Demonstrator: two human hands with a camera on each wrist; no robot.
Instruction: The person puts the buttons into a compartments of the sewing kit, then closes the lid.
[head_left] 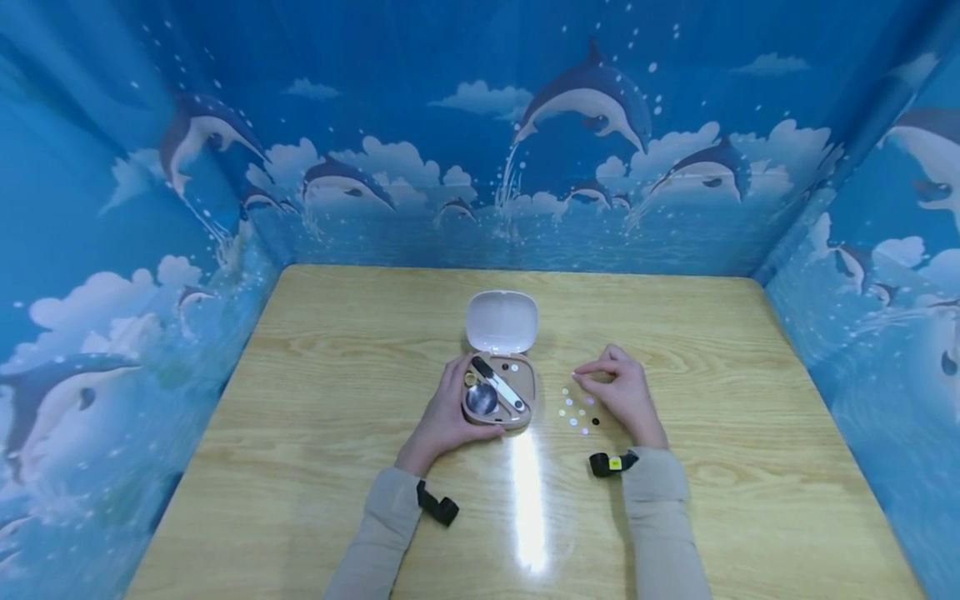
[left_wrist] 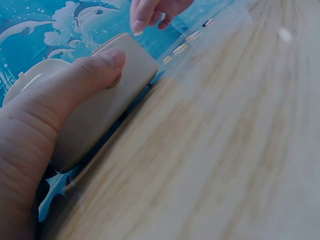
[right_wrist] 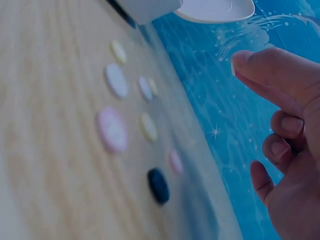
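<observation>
A small beige box (head_left: 528, 392) stands on the table with its white lid (head_left: 502, 321) raised. My left hand (head_left: 448, 414) grips it from the left, the thumb (left_wrist: 95, 70) along its near side. Inside lie a long black-and-white tool (head_left: 498, 385), a round silvery piece (head_left: 482, 399) and a small gold ring-like piece (head_left: 470, 379). A dark button (head_left: 505, 367) and a white button (head_left: 514, 367) sit in the far right compartment. My right hand (head_left: 621, 392) hovers right of the box, thumb and index finger pinching a tiny white button (head_left: 575, 374).
Several loose buttons lie on the table between box and right hand, among them a black button (right_wrist: 158, 186), a pink button (right_wrist: 112, 129) and a white button (right_wrist: 116, 80). A blue dolphin-print curtain (head_left: 420, 167) surrounds the wooden table (head_left: 337, 333) at the back and sides.
</observation>
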